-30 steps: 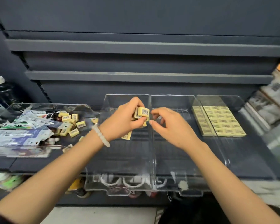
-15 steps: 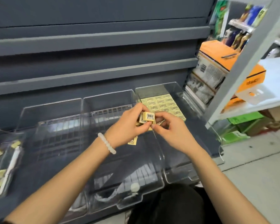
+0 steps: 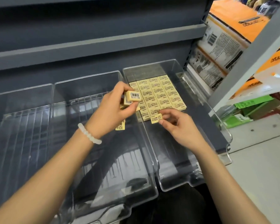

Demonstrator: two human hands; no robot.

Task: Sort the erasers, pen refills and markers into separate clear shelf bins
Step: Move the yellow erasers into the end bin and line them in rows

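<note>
Pinching a single eraser (image 3: 156,119) between thumb and fingertips, the right hand (image 3: 178,126) holds it just at the near edge of the eraser grid (image 3: 158,96) in the rightmost clear bin (image 3: 199,101), label side up. Likely the next piece for the front row, so it's turned to match the labels already laid flat. Grid sits tight against the bin's back portion, rows edge to edge, near half of the bin floor bare.

Left hand (image 3: 113,110) curls round a small stack of erasers (image 3: 129,101), top one showing a barcode sticker (image 3: 135,95); one more eraser (image 3: 120,126) pokes out below the palm, whether held or lying in the bin I cannot tell. Stack acts as the supply, held close beside the grid so the right hand can feed off it one by one. White bead bracelet (image 3: 89,134) on the left wrist.

Middle bin (image 3: 87,88) and left bin (image 3: 23,101) stand side by side, touching, no pen refills or markers visible in them. Grey shelf backing (image 3: 94,42) behind. Orange boxes (image 3: 229,29) stacked on the next shelf unit to the right, well apart from the bins. Judgement: eraser sorting partway, other two kinds not started here.
</note>
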